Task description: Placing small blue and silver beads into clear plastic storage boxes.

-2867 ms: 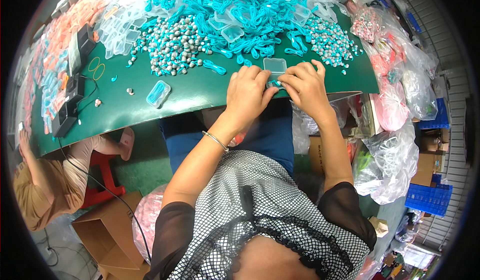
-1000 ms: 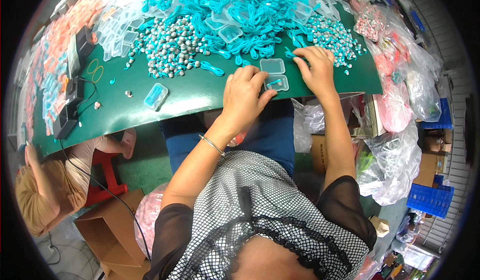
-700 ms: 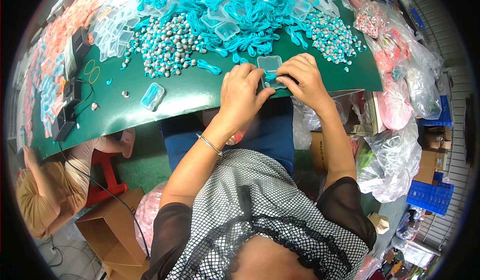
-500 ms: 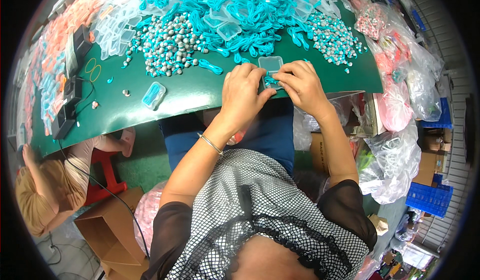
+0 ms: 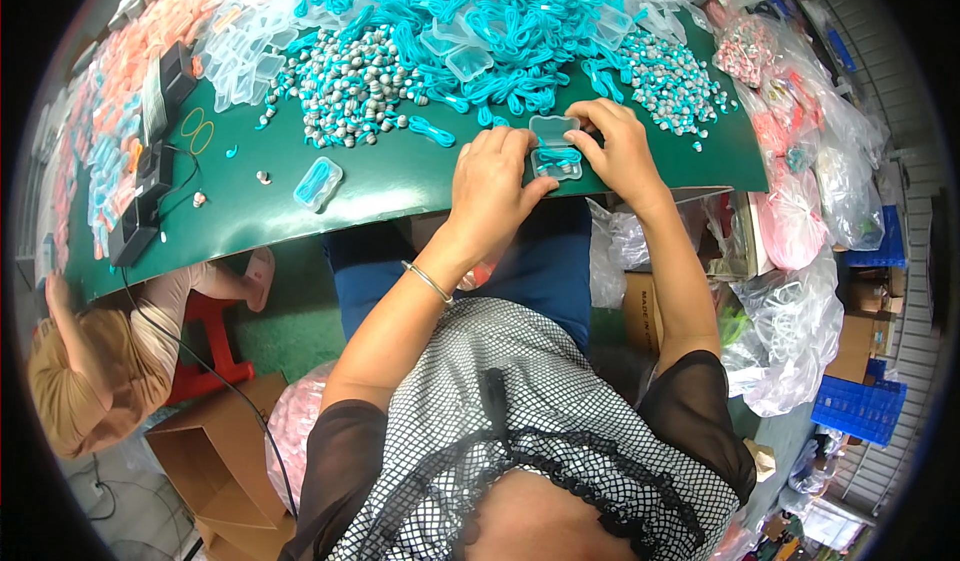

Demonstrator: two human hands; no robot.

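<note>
A small clear plastic case (image 5: 571, 172) lies with its lid raised at the table's front edge, a folded teal cord (image 5: 553, 158) inside. My left hand (image 5: 492, 183) holds the case's left side, thumb at the near corner and fingers along the edge. At the far right, my right hand (image 5: 622, 153) pinches the edge of the lid (image 5: 550, 129) between thumb and forefinger. Another clear case (image 5: 318, 185), with teal cord in it, rests on the table to the left. A single teal cord bundle (image 5: 431, 131) lies beyond my left hand.
Teal cord bundles (image 5: 480, 21) heap up at the back of the green table (image 5: 390, 183). Small grey-and-teal rounded pieces form a left pile (image 5: 350, 86) and a right pile (image 5: 668, 76). Black boxes (image 5: 155, 169) and empty clear cases (image 5: 245, 66) stand left; another person (image 5: 100, 381) sits there.
My right hand has moved from the cord inside the case up to the lid's right edge. The cord now lies within the case. My left hand stays at the case's left side.
</note>
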